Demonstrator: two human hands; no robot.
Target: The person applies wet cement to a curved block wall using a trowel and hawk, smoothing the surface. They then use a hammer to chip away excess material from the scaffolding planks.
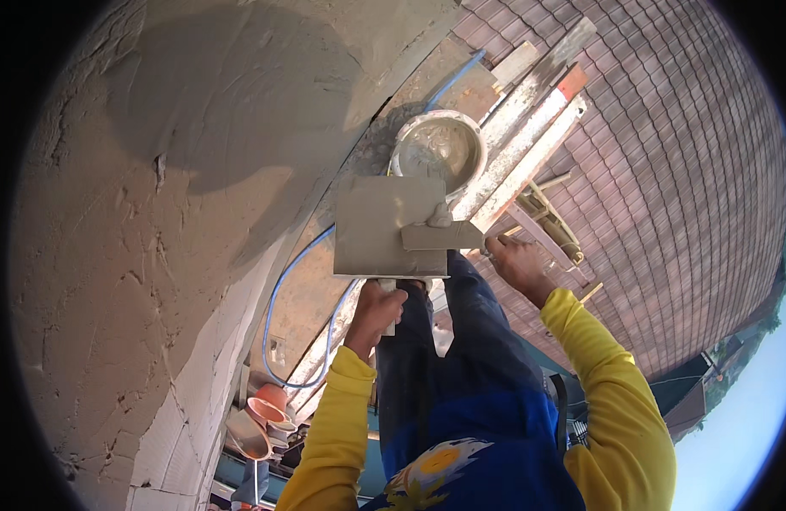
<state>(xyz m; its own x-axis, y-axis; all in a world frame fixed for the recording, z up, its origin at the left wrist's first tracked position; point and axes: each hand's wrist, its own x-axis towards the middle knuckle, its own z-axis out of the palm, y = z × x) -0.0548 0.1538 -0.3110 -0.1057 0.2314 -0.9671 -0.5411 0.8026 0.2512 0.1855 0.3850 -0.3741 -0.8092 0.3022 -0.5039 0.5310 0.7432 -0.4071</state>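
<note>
My left hand (377, 311) is wrapped round the handle of a square plasterer's hawk (371, 213), its flat top smeared with grey mortar. In my right hand (521, 266) is a trowel (440, 238), whose mortar-coated blade lies across the right part of the hawk. A small lump of mortar (440, 215) sits at the blade's upper edge. Just beyond the hawk stands a round bucket (440, 153) with wet mortar inside; the hawk overlaps its near side. To my left rises a wall (214, 111) covered in wet, uneven mortar, with my shadow on it.
Mortar-splashed planks (529, 136) run beside the bucket. A blue hose (273, 311) loops along the wall's foot. Stacked orange buckets (261, 417) stand at lower left. A tiled roof (665, 170) slopes away on the right, with a wooden frame (550, 223) against it.
</note>
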